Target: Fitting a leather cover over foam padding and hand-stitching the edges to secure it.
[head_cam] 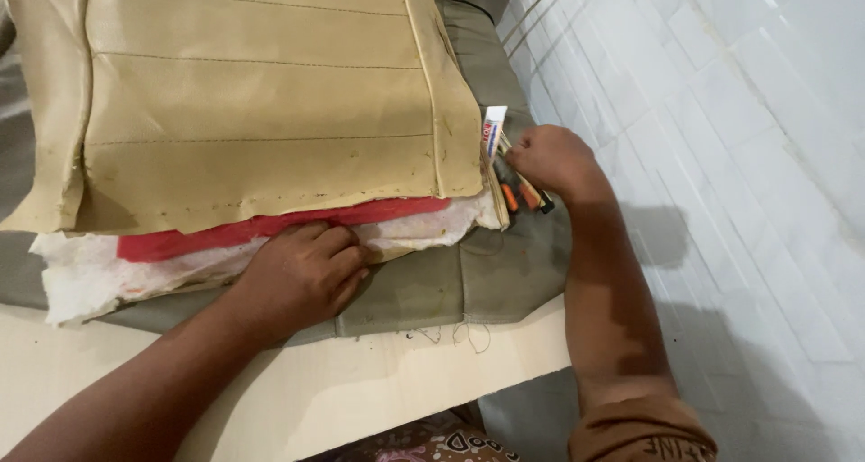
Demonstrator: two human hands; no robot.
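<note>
the left hand (302, 277) lies flat, fingers together, on the soft red and white padding (270, 232) under the bendy tan stitched cover (261, 92) on the table (378, 381). the right hand (550, 160), fingers closed, holds small orange-handled scissors (523, 196) at the right edge. the cover looks light and floppy; its edge seems easiest to grab.

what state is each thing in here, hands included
tan stitched cover: lying flat on top of the stack
red layer: edge sticking out under the cover
white padding: ragged edge exposed
grey cover: spread flat on the table
left hand: pressing on the padding edge
right hand: closed on the scissors
small tube: capped end hidden
</note>
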